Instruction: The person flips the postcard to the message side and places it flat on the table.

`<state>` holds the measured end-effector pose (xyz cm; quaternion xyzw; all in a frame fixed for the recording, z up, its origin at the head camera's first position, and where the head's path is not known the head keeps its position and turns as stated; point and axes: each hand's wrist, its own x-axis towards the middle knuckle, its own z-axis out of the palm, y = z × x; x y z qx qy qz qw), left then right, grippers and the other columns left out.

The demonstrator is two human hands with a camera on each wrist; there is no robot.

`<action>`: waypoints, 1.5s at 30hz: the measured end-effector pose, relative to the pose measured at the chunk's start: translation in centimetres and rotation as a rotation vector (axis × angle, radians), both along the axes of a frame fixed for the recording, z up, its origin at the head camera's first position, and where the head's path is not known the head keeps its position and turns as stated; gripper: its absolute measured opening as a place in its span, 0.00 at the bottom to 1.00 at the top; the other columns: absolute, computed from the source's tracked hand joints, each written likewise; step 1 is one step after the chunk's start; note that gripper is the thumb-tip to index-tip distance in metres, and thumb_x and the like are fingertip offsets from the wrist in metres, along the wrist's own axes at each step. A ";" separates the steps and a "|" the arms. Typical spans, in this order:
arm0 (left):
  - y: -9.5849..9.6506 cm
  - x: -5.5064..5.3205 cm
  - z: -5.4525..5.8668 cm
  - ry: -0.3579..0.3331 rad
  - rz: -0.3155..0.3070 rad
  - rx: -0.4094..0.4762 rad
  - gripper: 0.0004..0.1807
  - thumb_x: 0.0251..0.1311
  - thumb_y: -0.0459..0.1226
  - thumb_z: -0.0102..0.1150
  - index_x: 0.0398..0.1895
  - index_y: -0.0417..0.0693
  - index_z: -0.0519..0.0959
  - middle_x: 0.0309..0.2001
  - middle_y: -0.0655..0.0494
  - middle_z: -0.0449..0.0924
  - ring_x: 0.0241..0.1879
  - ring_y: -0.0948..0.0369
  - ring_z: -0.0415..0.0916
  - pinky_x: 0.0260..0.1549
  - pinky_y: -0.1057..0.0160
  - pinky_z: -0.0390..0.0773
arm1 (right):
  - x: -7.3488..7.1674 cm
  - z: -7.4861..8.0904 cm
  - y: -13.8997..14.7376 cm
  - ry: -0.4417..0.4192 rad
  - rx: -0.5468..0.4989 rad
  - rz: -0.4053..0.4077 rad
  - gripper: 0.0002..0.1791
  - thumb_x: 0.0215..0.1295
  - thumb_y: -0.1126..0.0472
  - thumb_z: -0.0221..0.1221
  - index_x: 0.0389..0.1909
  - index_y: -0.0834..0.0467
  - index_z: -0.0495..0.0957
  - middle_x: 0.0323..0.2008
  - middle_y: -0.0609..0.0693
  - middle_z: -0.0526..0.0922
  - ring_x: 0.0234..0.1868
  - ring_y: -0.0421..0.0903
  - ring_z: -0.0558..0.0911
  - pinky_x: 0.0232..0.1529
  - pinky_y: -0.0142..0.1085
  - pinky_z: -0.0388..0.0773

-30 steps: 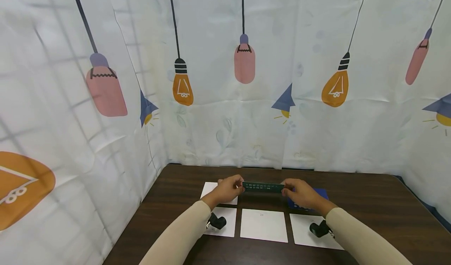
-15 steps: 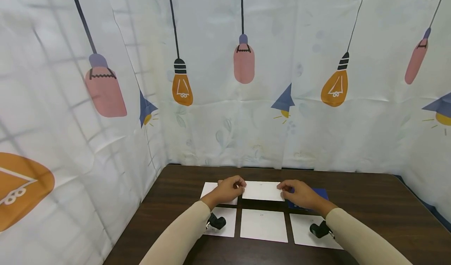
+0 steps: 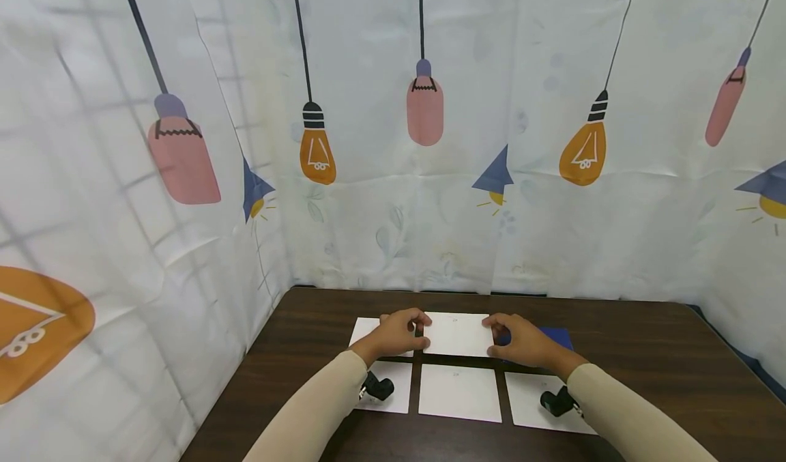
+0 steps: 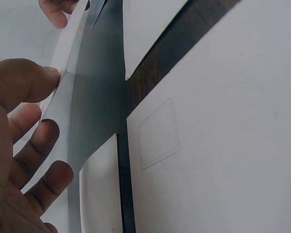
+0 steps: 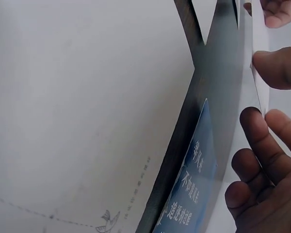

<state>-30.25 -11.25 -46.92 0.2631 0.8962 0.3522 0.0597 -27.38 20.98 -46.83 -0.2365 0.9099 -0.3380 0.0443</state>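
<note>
A postcard point(image 3: 457, 334) hangs between both hands with its white side toward the head camera, a little above the table. My left hand point(image 3: 399, 331) pinches its left end between thumb and fingers. At its right end, my right hand point(image 3: 520, 339) pinches the opposite edge. The left wrist view shows the postcard point(image 4: 68, 48) almost edge-on beside the thumb, and in the right wrist view the postcard point(image 5: 260, 39) is likewise a thin strip. A blue card point(image 3: 557, 336) with white characters lies partly hidden under my right hand.
On the dark wooden table point(image 3: 645, 366) lie several white cards in rows: a front middle card point(image 3: 460, 394), a front right card point(image 3: 531, 400), a front left card point(image 3: 400, 374) and a back left card point(image 3: 364, 327). A patterned curtain point(image 3: 381, 243) stands behind the table.
The postcard has turned from a narrow dark green printed face to its white side, and then tilted and lowered slightly. Both hands stay at its ends, almost in place.
</note>
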 end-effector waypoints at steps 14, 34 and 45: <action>0.1 -0.3 -0.3 0.014 0.009 -0.017 0.22 0.55 0.40 0.76 0.54 0.54 0.81 0.41 0.64 0.78 0.44 0.58 0.74 0.48 0.49 0.54 | -0.2 -0.3 -0.1 0.000 0.026 -0.032 0.38 0.58 0.56 0.75 0.68 0.57 0.71 0.42 0.44 0.74 0.46 0.46 0.72 0.47 0.47 0.73; 0.3 -0.1 -0.8 0.078 0.029 -0.092 0.24 0.50 0.41 0.79 0.52 0.57 0.82 0.39 0.68 0.76 0.42 0.60 0.71 0.48 0.50 0.54 | 0.0 -0.7 -1.0 -0.023 0.086 -0.126 0.40 0.53 0.58 0.77 0.67 0.55 0.71 0.41 0.44 0.74 0.44 0.44 0.72 0.45 0.44 0.75; 0.3 -0.1 -0.8 0.090 0.033 -0.122 0.25 0.49 0.41 0.79 0.52 0.58 0.82 0.39 0.68 0.76 0.43 0.63 0.65 0.48 0.50 0.54 | 0.1 -0.7 -1.2 -0.012 0.125 -0.129 0.41 0.52 0.57 0.78 0.67 0.55 0.72 0.39 0.43 0.74 0.44 0.43 0.72 0.44 0.43 0.76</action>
